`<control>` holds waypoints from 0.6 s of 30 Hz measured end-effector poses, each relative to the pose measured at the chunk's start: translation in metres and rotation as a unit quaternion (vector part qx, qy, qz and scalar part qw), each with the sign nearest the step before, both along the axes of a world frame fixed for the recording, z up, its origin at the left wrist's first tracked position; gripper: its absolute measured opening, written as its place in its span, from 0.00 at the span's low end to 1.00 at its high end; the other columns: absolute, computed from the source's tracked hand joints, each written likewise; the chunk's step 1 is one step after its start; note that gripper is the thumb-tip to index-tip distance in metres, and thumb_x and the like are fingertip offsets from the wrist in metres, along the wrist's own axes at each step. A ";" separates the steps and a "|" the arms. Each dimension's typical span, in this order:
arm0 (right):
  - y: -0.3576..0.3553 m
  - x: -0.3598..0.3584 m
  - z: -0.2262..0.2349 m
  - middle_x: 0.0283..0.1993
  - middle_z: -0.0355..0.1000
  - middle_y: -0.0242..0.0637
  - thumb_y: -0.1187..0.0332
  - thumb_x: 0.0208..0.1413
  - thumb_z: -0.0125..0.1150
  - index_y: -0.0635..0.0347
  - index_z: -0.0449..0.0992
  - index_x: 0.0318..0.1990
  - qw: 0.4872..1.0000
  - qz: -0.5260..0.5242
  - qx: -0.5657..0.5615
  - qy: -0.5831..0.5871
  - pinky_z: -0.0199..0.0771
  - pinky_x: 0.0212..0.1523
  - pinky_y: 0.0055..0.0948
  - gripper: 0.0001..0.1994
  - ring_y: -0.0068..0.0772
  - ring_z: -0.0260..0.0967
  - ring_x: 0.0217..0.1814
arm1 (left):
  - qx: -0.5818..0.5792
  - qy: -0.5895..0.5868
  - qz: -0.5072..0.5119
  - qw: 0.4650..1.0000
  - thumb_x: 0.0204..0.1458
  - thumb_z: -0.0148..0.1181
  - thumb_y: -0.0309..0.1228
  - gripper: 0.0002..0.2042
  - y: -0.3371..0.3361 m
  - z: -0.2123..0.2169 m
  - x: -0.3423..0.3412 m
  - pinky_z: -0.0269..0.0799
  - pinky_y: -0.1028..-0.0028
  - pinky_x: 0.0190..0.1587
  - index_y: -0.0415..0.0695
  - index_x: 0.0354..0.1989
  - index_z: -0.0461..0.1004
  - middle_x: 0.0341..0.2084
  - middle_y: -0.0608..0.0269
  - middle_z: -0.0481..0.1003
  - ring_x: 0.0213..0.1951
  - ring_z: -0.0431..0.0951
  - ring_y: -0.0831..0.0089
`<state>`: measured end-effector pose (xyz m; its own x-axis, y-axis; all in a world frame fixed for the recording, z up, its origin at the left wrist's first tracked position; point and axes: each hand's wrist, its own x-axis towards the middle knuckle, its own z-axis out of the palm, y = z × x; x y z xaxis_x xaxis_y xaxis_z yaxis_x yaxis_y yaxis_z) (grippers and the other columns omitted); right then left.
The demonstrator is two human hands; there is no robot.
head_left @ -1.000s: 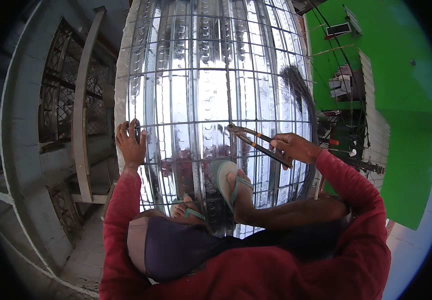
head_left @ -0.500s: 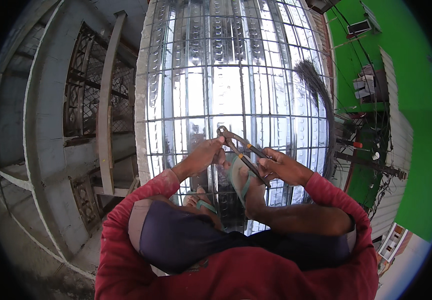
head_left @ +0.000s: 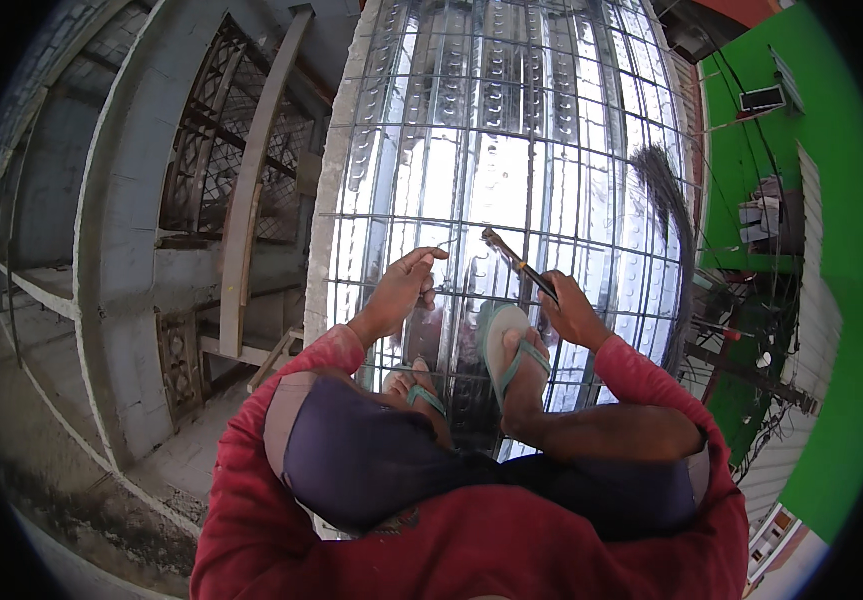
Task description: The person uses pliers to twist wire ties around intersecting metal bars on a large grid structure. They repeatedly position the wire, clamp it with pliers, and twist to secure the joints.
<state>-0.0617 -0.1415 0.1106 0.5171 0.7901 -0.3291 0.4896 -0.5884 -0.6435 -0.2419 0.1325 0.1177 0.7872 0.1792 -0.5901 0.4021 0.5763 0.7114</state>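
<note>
— Sheeting first: corrugated metal sheeting (head_left: 512, 150) fills the middle of the view, shiny, with a grid of steel bars (head_left: 407, 215) laid over it. What differs from half a second back?

— The view has shifted a little, so more of the grey concrete wall (head_left: 132, 230) and its wooden plank (head_left: 252, 200) shows on the left. The green wall (head_left: 812, 200) stays on the right.

— And the person?

— Squatting on the grid in a red top, knees drawn up, feet in green sandals (head_left: 512, 350) set on the bars. The feet have not moved.

— Hands, then.

— The left hand (head_left: 402, 290) has come away from the tool (before, it was close up against it) and now sits just to the left, fingers curled toward a bar crossing with a thin wire (head_left: 442, 245) at the fingertips. I cannot tell whether that grip is closed on the wire or only touching it.

— The right?

— The right hand (head_left: 572, 310) is closed around the handles of the pincers (head_left: 517, 262), its grip tight. The tool slants up and to the left from the fist, its head near the same bar crossing, just beside the left fingertips. Its angle is much as it was.
</note>
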 end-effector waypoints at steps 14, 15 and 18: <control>0.054 -0.024 0.043 0.39 0.73 0.33 0.54 0.69 0.55 0.69 0.75 0.53 0.872 -0.158 0.133 0.444 0.77 0.44 0.26 0.22 0.21 0.72 0.37 | 0.310 -0.145 -0.363 0.867 0.68 0.42 0.37 0.13 0.004 0.044 0.050 0.68 0.65 0.44 0.41 0.45 0.68 0.30 0.57 0.72 0.34 0.71 0.71; 0.051 -0.021 0.040 0.37 0.74 0.33 0.56 0.68 0.56 0.69 0.76 0.51 0.878 -0.167 0.136 0.428 0.76 0.43 0.26 0.21 0.21 0.72 0.36 | 0.318 -0.134 -0.394 0.852 0.69 0.43 0.38 0.13 0.004 0.059 0.058 0.68 0.66 0.47 0.40 0.46 0.69 0.34 0.59 0.72 0.38 0.71 0.71; 0.033 -0.004 0.039 0.32 0.74 0.31 0.61 0.66 0.59 0.69 0.79 0.47 0.899 -0.178 0.123 0.380 0.75 0.38 0.24 0.16 0.20 0.72 0.32 | 0.383 -0.168 -0.419 0.806 0.68 0.45 0.35 0.14 -0.011 0.067 0.074 0.70 0.60 0.47 0.40 0.48 0.74 0.35 0.48 0.77 0.38 0.78 0.55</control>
